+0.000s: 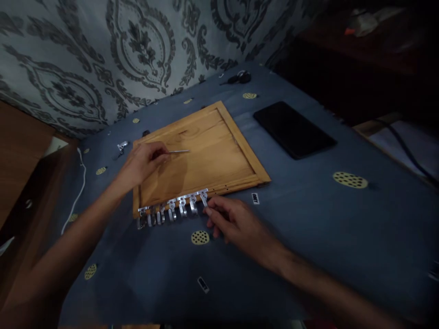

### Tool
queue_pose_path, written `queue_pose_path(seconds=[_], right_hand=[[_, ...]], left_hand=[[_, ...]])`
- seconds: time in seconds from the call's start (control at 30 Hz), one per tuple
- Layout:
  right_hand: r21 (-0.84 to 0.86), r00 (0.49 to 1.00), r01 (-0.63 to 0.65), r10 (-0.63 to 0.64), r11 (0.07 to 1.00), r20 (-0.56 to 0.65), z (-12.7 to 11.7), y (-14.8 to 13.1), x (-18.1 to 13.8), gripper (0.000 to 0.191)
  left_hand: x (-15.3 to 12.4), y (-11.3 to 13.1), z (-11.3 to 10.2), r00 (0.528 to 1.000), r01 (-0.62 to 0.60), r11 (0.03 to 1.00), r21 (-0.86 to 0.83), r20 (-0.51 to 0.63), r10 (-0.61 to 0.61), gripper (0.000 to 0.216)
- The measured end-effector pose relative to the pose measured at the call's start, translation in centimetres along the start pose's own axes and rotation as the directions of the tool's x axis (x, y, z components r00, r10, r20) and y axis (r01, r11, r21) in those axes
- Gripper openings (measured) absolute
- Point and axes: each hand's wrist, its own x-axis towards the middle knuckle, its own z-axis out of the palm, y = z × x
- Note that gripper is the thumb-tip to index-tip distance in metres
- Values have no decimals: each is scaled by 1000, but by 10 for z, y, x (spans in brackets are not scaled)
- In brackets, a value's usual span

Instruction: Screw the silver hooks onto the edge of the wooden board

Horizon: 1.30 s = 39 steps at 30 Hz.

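A framed wooden board (206, 151) lies flat on a blue cloth. Along its near edge sits a metal rack of several hooks (173, 208). My left hand (144, 162) rests on the board's left part, fingers closed on a thin metal tool (178, 151) whose shaft points right. My right hand (233, 224) lies on the cloth just right of the rack, fingers curled, fingertips at the last hook (205, 199). Whether it grips the hook is unclear.
The blue cloth with yellow dotted spots (350, 179) covers the surface. A black phone (294, 129) lies right of the board. Keys (240, 78) sit near the patterned wall. A small metal part (122, 146) and a white cable (79, 183) are at the left.
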Motion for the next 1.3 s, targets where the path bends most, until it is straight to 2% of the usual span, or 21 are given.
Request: queue_pose_path(seconds=[0.07, 0.17, 0.37, 0.6, 0.7, 0.77, 0.83, 0.9, 0.97, 1.03, 1.13, 1.3], right_hand=[[6, 1000, 11, -11, 1000, 1, 0, 3, 1, 20], [22, 1000, -1, 1, 1000, 9, 1, 6, 2, 18], [56, 999, -29, 28, 998, 25, 1, 7, 4, 17], [69, 1000, -25, 24, 997, 17, 2, 7, 4, 17], [61, 1000, -15, 14, 998, 12, 2, 8, 5, 16], [59, 1000, -19, 18, 998, 12, 1, 7, 4, 15], [59, 1000, -26, 25, 998, 17, 0, 5, 4, 14], [59, 999, -26, 25, 998, 21, 0, 3, 3, 14], [57, 1000, -26, 26, 998, 17, 0, 1, 2, 15], [55, 999, -31, 31, 998, 8, 0, -1, 1, 16], [42, 999, -34, 34, 999, -1, 0, -3, 0, 17], [16, 999, -41, 41, 999, 0, 1, -3, 1, 21]], left_hand=[[-4, -17, 5, 997, 16, 999, 46, -79, -12, 24], [-8, -33, 13, 997, 16, 996, 83, -79, -9, 32], [-11, -41, 24, 989, 36, 980, 197, -147, -7, 34], [-12, -51, 16, 991, 71, 983, 172, -126, -49, 16], [-17, -50, 8, 989, 108, 985, 137, -112, -93, 17], [-23, -43, 3, 980, 123, 991, 54, -165, -113, 19], [-31, -30, -2, 951, 96, 985, -146, -279, -134, 19], [-38, -13, -5, 911, 22, 921, -389, -371, -178, 22], [-46, 7, -6, 881, -53, 837, -545, -420, -218, 22], [-52, 27, -4, 854, -137, 772, -621, -469, -226, 21], [-61, 52, 1, 847, -181, 707, -684, -474, -241, 20], [-68, 73, 15, 850, -222, 731, -645, -495, -179, 17]])
